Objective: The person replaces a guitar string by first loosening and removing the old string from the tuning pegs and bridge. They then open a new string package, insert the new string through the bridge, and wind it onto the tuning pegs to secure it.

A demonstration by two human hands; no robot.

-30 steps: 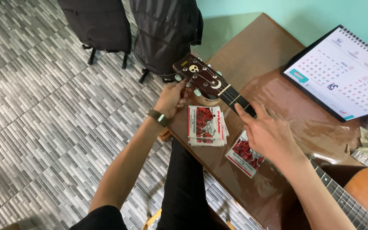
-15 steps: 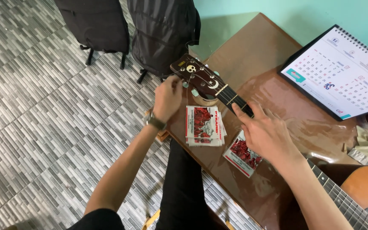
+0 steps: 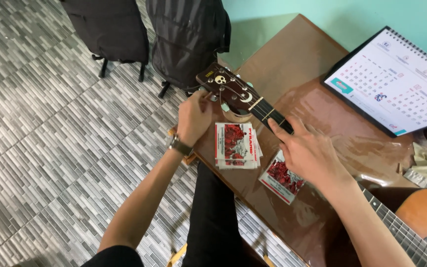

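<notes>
At the guitar headstock (image 3: 226,89), left hand (image 3: 193,116) grips a tuning peg.

Dark brown guitar headstock (image 3: 226,88) with white skull inlay, red-and-white string packets (image 3: 235,145), glossy brown table (image 3: 302,59), grey-patterned floor tiles (image 3: 50,128)
</notes>
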